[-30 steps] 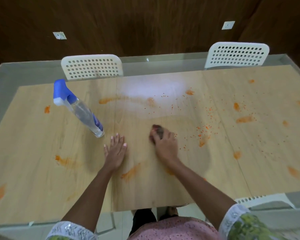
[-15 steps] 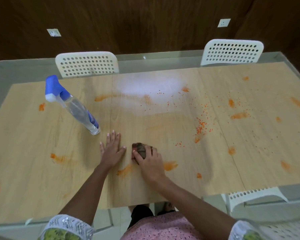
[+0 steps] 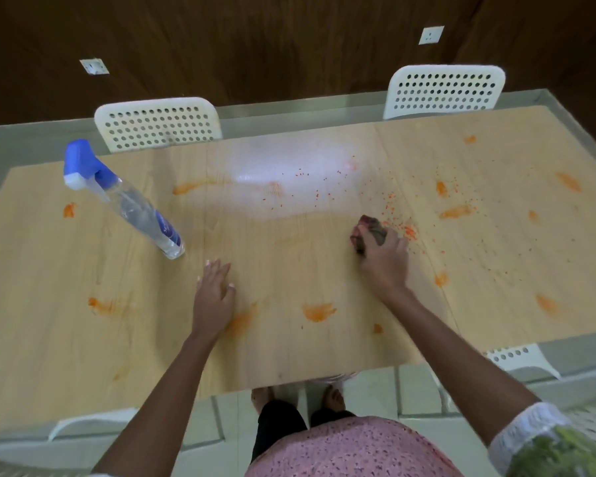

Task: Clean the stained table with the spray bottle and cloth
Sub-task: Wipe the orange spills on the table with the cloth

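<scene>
Right hand (image 3: 384,259), grip clenched on the cloth (image 3: 369,232), has swept from 6 toward 2 o'clock into orange specks. Left hand (image 3: 212,297) stays flat, released, on the tabletop (image 3: 49,304). Many stains remain.

Two white perforated plastic chairs at far table edge: left chair (image 3: 157,123), right chair (image 3: 444,91). Third white perforated chair (image 3: 520,359) at near edge, right, partly hidden. Dark wood-panelled wall (image 3: 255,39) behind, with two white wall sockets: left socket (image 3: 94,66), right socket (image 3: 431,35). Pale tiled floor (image 3: 413,390) below.
</scene>
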